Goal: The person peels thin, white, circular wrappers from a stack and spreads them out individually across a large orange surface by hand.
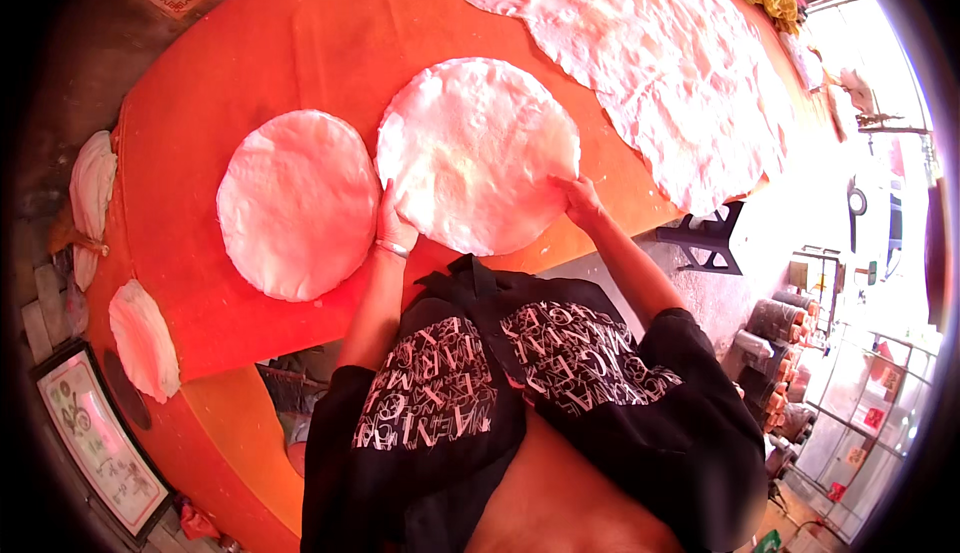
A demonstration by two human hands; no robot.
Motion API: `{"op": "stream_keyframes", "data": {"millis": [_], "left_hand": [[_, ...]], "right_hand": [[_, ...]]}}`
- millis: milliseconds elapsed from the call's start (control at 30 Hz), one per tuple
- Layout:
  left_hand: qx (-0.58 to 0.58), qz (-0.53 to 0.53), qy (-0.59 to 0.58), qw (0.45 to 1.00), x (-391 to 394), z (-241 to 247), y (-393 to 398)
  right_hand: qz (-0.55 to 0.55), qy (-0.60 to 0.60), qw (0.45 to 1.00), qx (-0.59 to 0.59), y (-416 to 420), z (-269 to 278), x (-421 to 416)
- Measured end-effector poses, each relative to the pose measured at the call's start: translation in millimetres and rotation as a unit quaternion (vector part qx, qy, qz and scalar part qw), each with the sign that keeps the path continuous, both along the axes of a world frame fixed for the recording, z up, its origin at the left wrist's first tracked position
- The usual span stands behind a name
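A thick, round white pad (pixel 480 148), seemingly cotton wadding, lies before me on the orange-covered table (pixel 300 42). My left hand (pixel 394 223), with a silver-coloured bracelet at the wrist, grips its lower left rim. At its lower right edge, my right hand (pixel 577 196) holds the rim, fingers lying over the top. A second round white pad (pixel 300 204), a little smaller and smoother, rests just left of my left hand. Part of my left fingers is hidden against the held pad.
A large crinkled white sheet (pixel 637 57) covers the table's right side. White folded pieces (pixel 94 200) and an oval piece (pixel 142 339) lie at the left edge. A framed picture (pixel 101 440) stands lower left. A dark plastic stool (pixel 709 238) and stacked rolls (pixel 780 350) are at right.
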State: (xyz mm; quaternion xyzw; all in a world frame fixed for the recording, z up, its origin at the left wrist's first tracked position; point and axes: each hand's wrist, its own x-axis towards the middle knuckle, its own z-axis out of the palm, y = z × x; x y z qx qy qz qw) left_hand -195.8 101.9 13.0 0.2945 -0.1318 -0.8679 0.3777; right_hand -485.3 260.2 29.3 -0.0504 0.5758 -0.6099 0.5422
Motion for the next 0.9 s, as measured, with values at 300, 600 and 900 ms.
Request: {"op": "stream_keyframes", "data": {"millis": [300, 600, 900], "left_hand": [[-0.088, -0.022, -0.109, 0.990, 8.8, -17.0, -2.5], [-0.076, -0.001, -0.127, 0.989, 6.5, -12.9, 1.9], [-0.133, 0.000, -0.119, 0.984, 11.5, -20.1, -0.2]], "right_hand": [[0.082, 0.042, 0.995, 0.042, -9.5, 22.5, -25.0], [0.027, 0.678, 0.700, 0.224, -63.3, 19.2, -5.5], [0.306, 0.757, 0.571, 0.078, -202.5, 36.1, 20.1]]}}
